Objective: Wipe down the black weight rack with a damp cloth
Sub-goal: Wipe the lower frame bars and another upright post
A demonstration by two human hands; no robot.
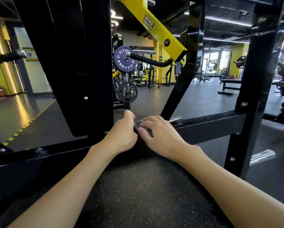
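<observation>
The black weight rack (210,127) fills the view, with a low horizontal bar running across the middle and uprights at the left and right. Both my hands meet at that low bar. My left hand (122,131) has its fingers curled around one end of a small dark grey cloth (140,125). My right hand (161,134) lies over the cloth with its fingers bent onto it, covering most of it. The cloth sits bunched between the two hands, against the bar.
A wide black upright panel (75,66) stands just left of my hands. A yellow lever arm (156,28) slants overhead. Purple (124,60) and black (128,92) weight plates hang behind. Speckled rubber floor (146,195) lies under my forearms; a bench (231,83) stands far right.
</observation>
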